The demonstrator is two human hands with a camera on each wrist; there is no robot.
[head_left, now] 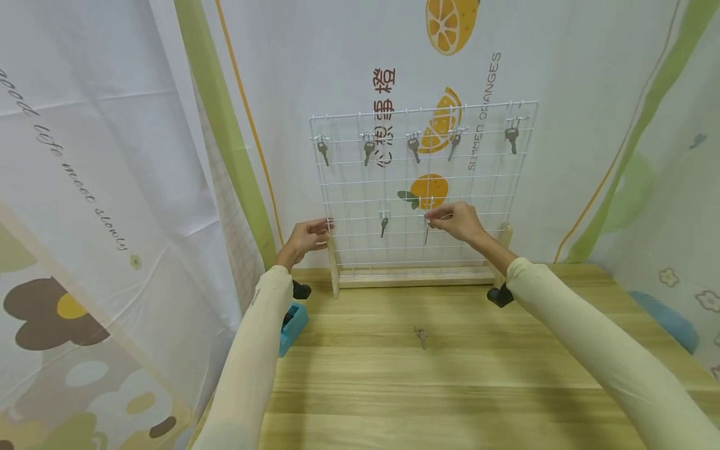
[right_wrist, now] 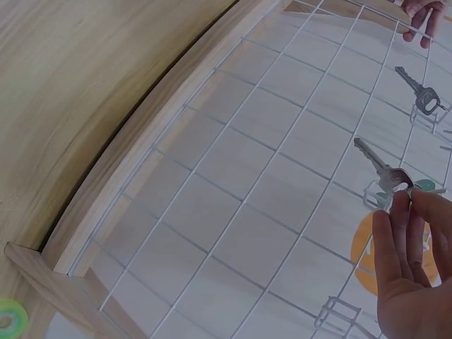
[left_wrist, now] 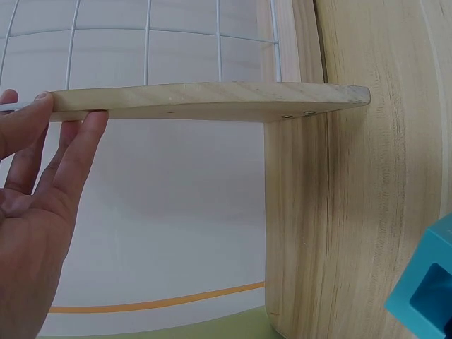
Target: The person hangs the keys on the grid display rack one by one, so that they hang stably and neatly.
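Note:
A white wire grid (head_left: 360, 185) stands upright in a wooden frame (head_left: 416, 282) at the back of the table. My right hand (head_left: 458, 220) pinches a silver key (right_wrist: 381, 164) by its head, close to a small wire hook on the grid; whether the key's hole is over the hook I cannot tell. My left hand (head_left: 306, 236) grips the grid's left edge at the wooden side post (left_wrist: 212, 99), thumb on one side and fingers on the other. Just left of the held key hangs another key (head_left: 384, 226). Several keys, one of them a key (head_left: 511, 139) at far right, hang along the upper row.
A loose key (head_left: 422, 337) lies on the wooden table (head_left: 360, 400) in front of the frame. At left, partly behind the left sleeve, sits a blue open-topped holder (head_left: 292, 328). In the right wrist view a green ring (right_wrist: 10, 318) shows at the corner. Printed curtains (head_left: 315, 62) hang behind.

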